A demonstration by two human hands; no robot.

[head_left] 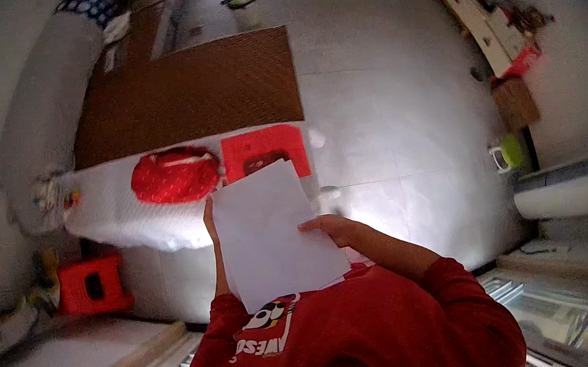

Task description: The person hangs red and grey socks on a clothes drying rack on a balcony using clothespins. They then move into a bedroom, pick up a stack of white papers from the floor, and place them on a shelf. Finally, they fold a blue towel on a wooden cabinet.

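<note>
Left hand [210, 220] and right hand [333, 229] held the paper [265, 240] by opposite edges, sensibly: it looked light, bendable, easily creased.

The sheets of paper [263, 228] look smooth and matt, their white faces flat and without gloss. Soft matt knit-like cloth makes up the red sweatshirt [382, 325], with a smoother-looking print [267, 322] on its chest. The red stool at the left [73, 289] and the red stool beyond the paper [241, 148] look like smooth moulded plastic. The red bundle [171, 180] is crumpled patterned cloth; the white bedcover [123, 217] under it is textured fabric. The brown mat [191, 91] looks woven, matt and slightly rough. Glossy smooth tile forms the floor [361, 120], throwing back light. The brown box [515, 103] looks like dull cardboard.
</note>
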